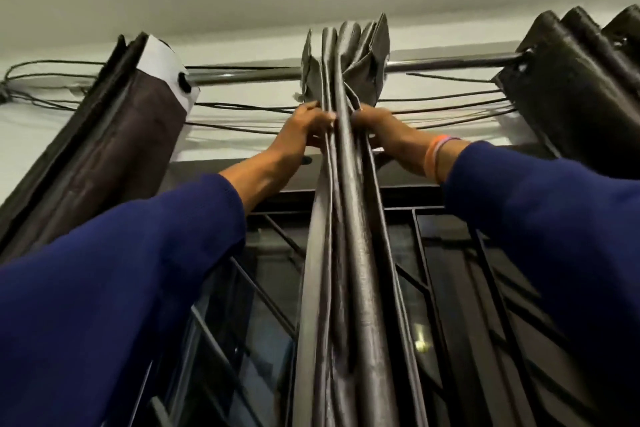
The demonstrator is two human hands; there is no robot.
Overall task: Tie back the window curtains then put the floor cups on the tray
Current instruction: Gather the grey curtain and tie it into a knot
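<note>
Dark barred window [460,274]. Bunched glossy grey-brown middle curtain [349,218], hanging from the chrome rod [446,63] between two gathered side curtains. Left hand [311,125] and right hand [375,126], fingers curled, grip its folds just below the rod.

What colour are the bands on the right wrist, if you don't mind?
Orange and pale pink wristbands, clearest in the head view.

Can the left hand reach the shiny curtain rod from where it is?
Probably yes. The left hand grips the gathered middle curtain just below the curtain rod. Only some thin cords run between them, and bare rod shows up and to its left.
</note>
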